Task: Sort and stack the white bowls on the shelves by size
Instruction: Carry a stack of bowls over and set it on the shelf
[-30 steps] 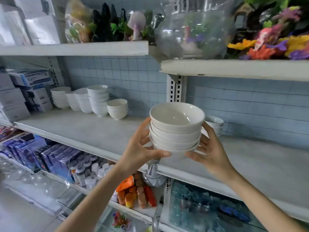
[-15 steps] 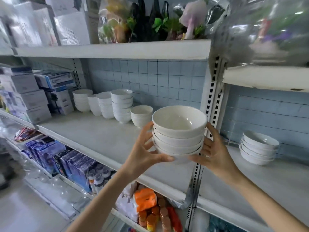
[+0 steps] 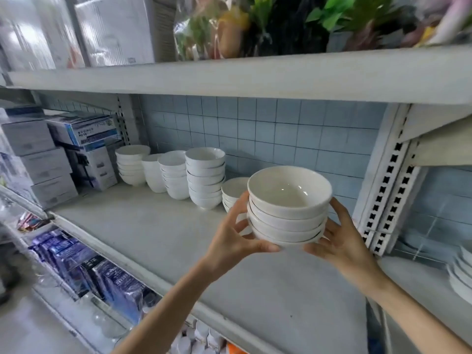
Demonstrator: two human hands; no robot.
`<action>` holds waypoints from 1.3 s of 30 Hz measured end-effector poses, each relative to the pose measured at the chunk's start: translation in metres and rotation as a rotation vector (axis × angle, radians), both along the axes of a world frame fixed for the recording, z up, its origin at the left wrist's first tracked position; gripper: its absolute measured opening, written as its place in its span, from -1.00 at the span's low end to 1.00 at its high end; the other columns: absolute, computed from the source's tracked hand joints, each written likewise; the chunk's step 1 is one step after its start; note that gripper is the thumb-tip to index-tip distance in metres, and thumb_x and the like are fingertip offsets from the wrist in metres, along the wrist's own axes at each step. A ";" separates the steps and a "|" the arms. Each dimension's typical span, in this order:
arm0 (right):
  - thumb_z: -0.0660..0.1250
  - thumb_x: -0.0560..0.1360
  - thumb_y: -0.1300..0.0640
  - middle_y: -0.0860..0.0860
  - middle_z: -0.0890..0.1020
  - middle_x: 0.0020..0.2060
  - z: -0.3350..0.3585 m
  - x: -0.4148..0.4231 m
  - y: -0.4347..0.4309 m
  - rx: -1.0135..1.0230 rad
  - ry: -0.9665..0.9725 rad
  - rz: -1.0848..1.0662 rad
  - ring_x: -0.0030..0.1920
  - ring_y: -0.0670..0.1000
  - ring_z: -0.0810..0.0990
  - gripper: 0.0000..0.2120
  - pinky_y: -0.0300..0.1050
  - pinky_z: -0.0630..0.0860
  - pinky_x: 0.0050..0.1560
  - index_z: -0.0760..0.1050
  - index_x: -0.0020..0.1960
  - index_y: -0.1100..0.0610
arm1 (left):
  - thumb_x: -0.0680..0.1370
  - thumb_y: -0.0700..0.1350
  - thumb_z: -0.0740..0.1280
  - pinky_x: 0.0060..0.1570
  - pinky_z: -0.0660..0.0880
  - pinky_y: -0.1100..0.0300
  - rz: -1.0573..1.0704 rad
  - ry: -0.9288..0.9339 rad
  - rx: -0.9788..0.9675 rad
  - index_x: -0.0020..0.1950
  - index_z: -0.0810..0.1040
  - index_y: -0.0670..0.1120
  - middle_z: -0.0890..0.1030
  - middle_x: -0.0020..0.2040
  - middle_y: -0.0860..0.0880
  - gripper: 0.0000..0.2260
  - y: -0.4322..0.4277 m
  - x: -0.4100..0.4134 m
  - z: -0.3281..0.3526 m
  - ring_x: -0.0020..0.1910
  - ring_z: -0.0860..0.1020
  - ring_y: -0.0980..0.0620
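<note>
Your left hand [image 3: 229, 241] and right hand [image 3: 342, 244] each curl round the sides of the stack of white bowls [image 3: 288, 208]. You hold it up over the right end of the shelf [image 3: 153, 238], toward the back edge. The bowls are smooth, shiny and round, so they could slide apart if you tip them. If you bump the short stack [image 3: 233, 190] just behind, it may chip.

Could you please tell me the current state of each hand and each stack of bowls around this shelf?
Held stack, nested upright, held above the shelf, top bowl empty.
Left hand, gripping it from the left.
Right hand, gripping it from the right.
Tallest stack, standing upright on the shelf, untouched.
Short stack, on the shelf, partly hidden by the left hand.
Far-right stack, resting, cut off by the frame edge.
</note>
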State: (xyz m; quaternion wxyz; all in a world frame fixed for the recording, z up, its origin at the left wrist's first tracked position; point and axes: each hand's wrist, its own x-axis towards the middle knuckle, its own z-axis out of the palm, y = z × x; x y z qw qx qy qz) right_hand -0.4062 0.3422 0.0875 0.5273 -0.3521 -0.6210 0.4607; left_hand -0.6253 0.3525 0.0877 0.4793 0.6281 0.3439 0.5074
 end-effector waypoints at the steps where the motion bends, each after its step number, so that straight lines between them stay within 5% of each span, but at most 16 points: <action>1: 0.68 -0.14 -0.14 -0.05 0.54 0.24 0.001 -0.006 0.006 -0.010 0.005 0.001 0.19 -0.11 0.56 0.15 -0.27 0.55 0.01 0.19 0.34 -0.24 | 0.16 -0.30 0.59 0.12 0.56 0.06 -0.002 -0.006 0.004 0.45 0.27 0.08 0.47 0.31 -0.03 -0.06 0.008 -0.005 -0.001 0.25 0.51 0.01; 8: 0.68 -0.07 -0.11 -0.11 0.62 0.14 0.001 -0.050 0.043 -0.030 0.007 -0.099 0.16 -0.14 0.57 -0.01 -0.32 0.52 0.01 0.36 0.28 0.01 | 0.07 -0.10 0.61 0.18 0.52 0.12 0.002 -0.048 -0.043 0.27 0.43 0.03 0.58 0.19 0.14 -0.20 0.067 -0.041 -0.009 0.21 0.54 0.15; 13: 0.44 0.21 0.35 0.02 0.59 0.17 -0.001 -0.082 0.071 -0.014 0.006 -0.220 0.12 -0.15 0.59 -0.33 -0.36 0.51 -0.03 0.37 0.30 0.14 | 0.08 -0.12 0.60 0.22 0.51 0.06 -0.066 -0.057 -0.059 0.30 0.46 -0.08 0.62 0.17 0.09 -0.21 0.113 -0.072 -0.009 0.24 0.54 0.07; 21: 0.49 0.22 0.40 0.02 0.56 0.22 -0.001 -0.116 0.116 -0.037 -0.035 -0.279 0.18 -0.12 0.56 -0.29 -0.34 0.49 0.03 0.34 0.32 0.17 | 0.25 -0.41 0.55 0.09 0.52 0.28 -0.176 -0.003 -0.028 0.38 0.40 -0.19 0.59 0.22 -0.02 -0.27 0.175 -0.105 -0.009 0.21 0.55 0.11; 23: 0.56 0.20 0.37 0.04 0.54 0.24 0.000 -0.117 0.126 -0.055 -0.049 -0.274 0.19 -0.11 0.55 -0.23 -0.34 0.49 0.04 0.33 0.33 0.17 | 0.25 -0.40 0.54 0.16 0.50 0.23 -0.193 0.019 -0.006 0.36 0.42 -0.16 0.60 0.21 0.01 -0.29 0.187 -0.107 -0.010 0.21 0.55 0.13; 28: 0.68 -0.08 -0.07 0.01 0.55 0.25 0.001 -0.113 0.148 -0.148 -0.080 -0.296 0.26 -0.05 0.52 0.09 -0.18 0.49 0.20 0.32 0.34 0.15 | 0.25 -0.31 0.58 0.25 0.45 0.18 -0.184 0.046 0.025 0.35 0.43 -0.08 0.60 0.21 0.08 -0.30 0.209 -0.103 -0.020 0.25 0.52 0.14; 31: 0.67 -0.07 -0.13 0.00 0.54 0.27 -0.002 -0.105 0.160 -0.183 -0.131 -0.295 0.30 -0.03 0.47 0.04 0.03 0.36 0.36 0.35 0.31 0.11 | 0.28 -0.24 0.59 0.29 0.41 0.15 -0.174 0.076 0.049 0.39 0.39 -0.04 0.57 0.25 0.12 -0.27 0.215 -0.097 -0.024 0.28 0.48 0.18; 39: 0.67 -0.09 -0.16 -0.05 0.53 0.28 -0.016 -0.091 0.190 -0.232 -0.212 -0.237 0.33 -0.05 0.44 0.11 0.09 0.31 0.39 0.32 0.37 0.05 | 0.26 -0.09 0.58 0.29 0.38 0.22 -0.067 0.157 0.103 0.42 0.36 0.00 0.52 0.29 0.16 -0.23 0.224 -0.088 -0.033 0.33 0.43 0.20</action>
